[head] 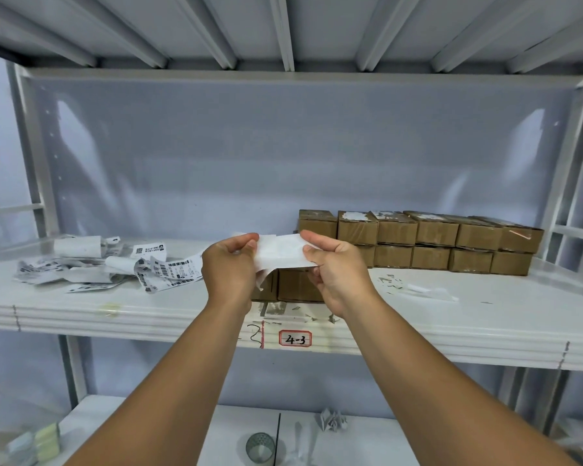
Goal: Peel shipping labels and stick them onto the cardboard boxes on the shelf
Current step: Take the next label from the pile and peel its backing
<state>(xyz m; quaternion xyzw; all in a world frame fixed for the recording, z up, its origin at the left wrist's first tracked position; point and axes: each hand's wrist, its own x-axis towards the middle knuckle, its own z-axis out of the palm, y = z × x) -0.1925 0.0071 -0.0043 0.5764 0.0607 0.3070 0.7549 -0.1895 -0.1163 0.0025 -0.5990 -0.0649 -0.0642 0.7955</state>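
I am on the peeling step. My left hand (231,264) and right hand (334,267) hold one white label (280,252) up in the air, just over a box (297,287) at the front of the shelf (182,314). Both hands pinch the label, with fingers (312,238) curled tight on its two ends. A strip curls down at the bottom, and I think it is the backing coming off. Next I must pull it free, then press the label flat on the box.

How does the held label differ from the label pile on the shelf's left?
The held label is pinched above the shelf by the left hand and right hand; the label pile lies on it. The held label is stretched flat; the pile is curled. The held label shows a blank face; the pile shows barcodes. Both are white paper.
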